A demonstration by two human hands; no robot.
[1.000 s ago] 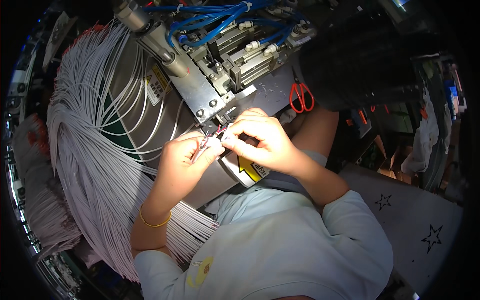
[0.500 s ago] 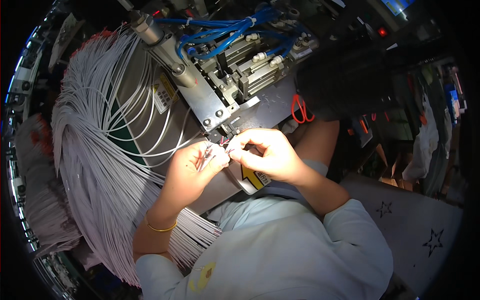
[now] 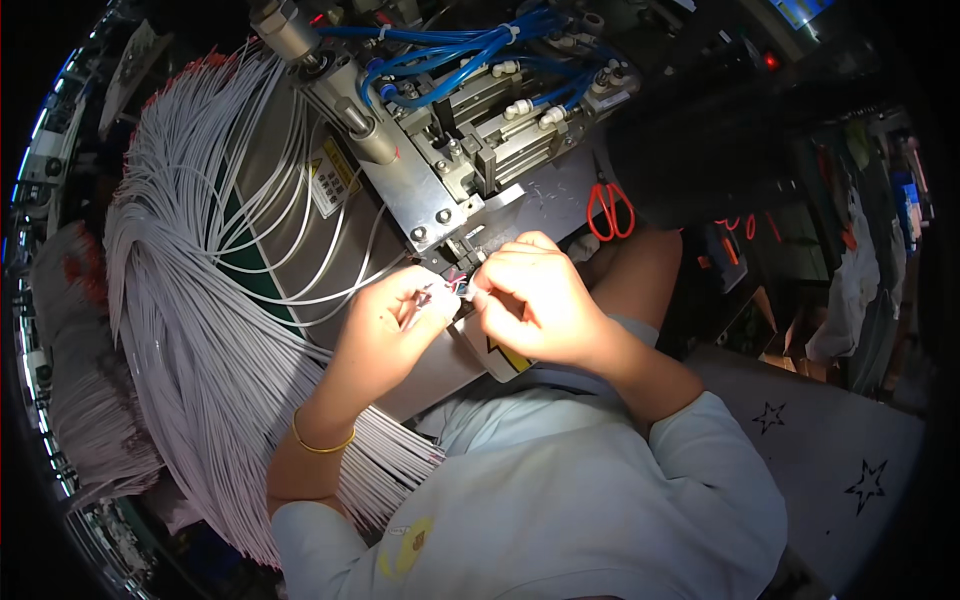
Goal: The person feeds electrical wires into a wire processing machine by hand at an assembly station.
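My left hand (image 3: 390, 325) is closed on the end of a white cable, where thin coloured wires (image 3: 457, 280) stick out past the fingertips. Close beside it, my right hand (image 3: 535, 300) pinches at the tips of those thin wires; the exact hold is partly hidden by glare. Both hands are just in front of the head of a metal pneumatic machine (image 3: 425, 205). A large bundle of white cables (image 3: 190, 300) hangs at my left, and several loose cables loop from it toward the machine.
Blue air hoses (image 3: 450, 60) run over the machine. Red-handled scissors (image 3: 610, 210) lie right of it. A yellow warning label (image 3: 333, 178) is on the grey housing. A dark cylindrical shape (image 3: 710, 150) stands at the right, and a white sheet with stars (image 3: 800, 440) is at the lower right.
My right hand has lifted slightly up and to the right, its fingers more bunched. The coloured wires between the hands now show more plainly. My left hand stays nearly in place.
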